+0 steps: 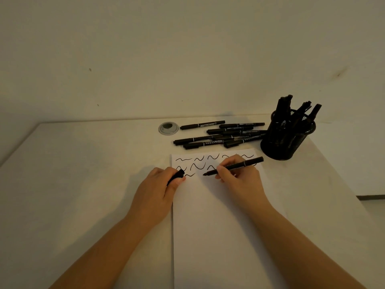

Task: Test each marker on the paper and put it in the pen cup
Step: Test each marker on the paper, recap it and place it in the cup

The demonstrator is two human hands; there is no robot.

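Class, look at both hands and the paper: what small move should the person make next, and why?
Probably lower the marker tip onto the paper and draw a squiggle. The right hand holds it uncapped, its tip at the blank spot right of the third row's only squiggle. The left hand grips what looks like its cap, so capping and the pen cup come later.

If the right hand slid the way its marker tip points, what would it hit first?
Probably the left hand, which holds a small black cap; the right hand aims its black marker leftward across the white paper.
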